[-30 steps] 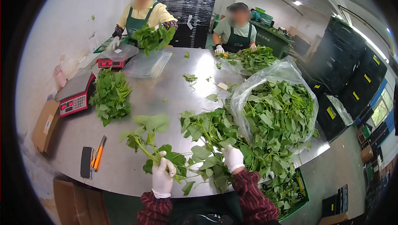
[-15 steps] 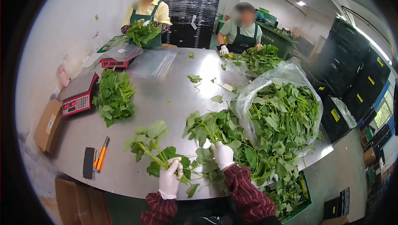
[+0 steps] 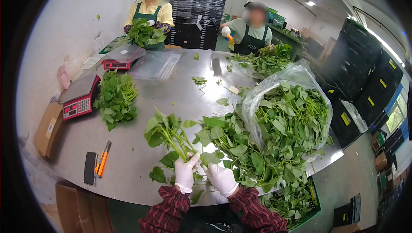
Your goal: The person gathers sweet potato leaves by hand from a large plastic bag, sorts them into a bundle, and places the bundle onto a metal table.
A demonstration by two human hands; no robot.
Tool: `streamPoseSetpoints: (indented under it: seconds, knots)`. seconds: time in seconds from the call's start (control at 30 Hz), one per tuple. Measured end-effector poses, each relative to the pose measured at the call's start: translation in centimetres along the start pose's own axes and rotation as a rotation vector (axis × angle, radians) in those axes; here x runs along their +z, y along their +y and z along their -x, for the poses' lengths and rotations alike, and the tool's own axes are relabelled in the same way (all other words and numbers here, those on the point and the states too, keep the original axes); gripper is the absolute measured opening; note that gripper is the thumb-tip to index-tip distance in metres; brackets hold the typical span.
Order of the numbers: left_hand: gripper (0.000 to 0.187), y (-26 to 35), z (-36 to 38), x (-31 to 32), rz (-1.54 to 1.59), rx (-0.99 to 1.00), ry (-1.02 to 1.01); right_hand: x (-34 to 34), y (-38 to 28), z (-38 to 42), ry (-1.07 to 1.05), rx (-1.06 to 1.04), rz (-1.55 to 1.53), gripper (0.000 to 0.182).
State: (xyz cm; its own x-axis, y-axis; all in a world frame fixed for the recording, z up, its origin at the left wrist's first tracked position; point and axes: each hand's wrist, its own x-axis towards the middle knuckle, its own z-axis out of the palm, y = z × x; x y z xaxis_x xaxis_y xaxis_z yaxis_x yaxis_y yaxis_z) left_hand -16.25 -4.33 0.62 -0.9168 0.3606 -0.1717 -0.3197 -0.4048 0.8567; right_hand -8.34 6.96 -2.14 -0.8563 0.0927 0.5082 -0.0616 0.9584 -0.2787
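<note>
My left hand (image 3: 186, 173), in a white glove, is closed round the stems of a small bunch of leafy greens (image 3: 165, 134) that fans out up and to the left. Close beside it on the right, my gloved right hand (image 3: 221, 178) has its fingers pressed together round a leafy stem (image 3: 211, 157). Loose greens (image 3: 240, 143) lie on the metal table just beyond my right hand. They run up to a large clear plastic bag (image 3: 253, 100) of greens that lies open on its side.
A stacked bunch of greens (image 3: 116, 100) lies by two red scales (image 3: 77, 106) at the left. A phone (image 3: 89, 168) and an orange cutter (image 3: 102, 162) are near the front edge. Two co-workers in aprons (image 3: 253, 40) stand across the table. A green crate (image 3: 315, 196) holds greens below right.
My right hand has moved left and down from the loose greens to my left hand. My left hand has shifted up and right with its bunch. The far-right co-worker has raised one hand.
</note>
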Motion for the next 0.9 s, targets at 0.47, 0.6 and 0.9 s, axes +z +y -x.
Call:
streamPoseSetpoints:
  seconds: [0.47,0.6,0.9]
  knots:
    - [0.011,-1.6,3.2,-1.4,0.025,-0.150,-0.243,-4.5,-0.1,-1.7,-0.475,0.827,-1.240,0.027]
    - [0.012,-2.6,3.7,-1.3,0.168,-0.160,-0.203,-4.3,-0.8,-1.3,-0.422,0.788,-1.324,0.024]
    - [0.016,2.3,0.9,-4.5,0.440,0.102,-0.063,-5.2,1.8,0.7,0.149,0.882,-1.116,0.015]
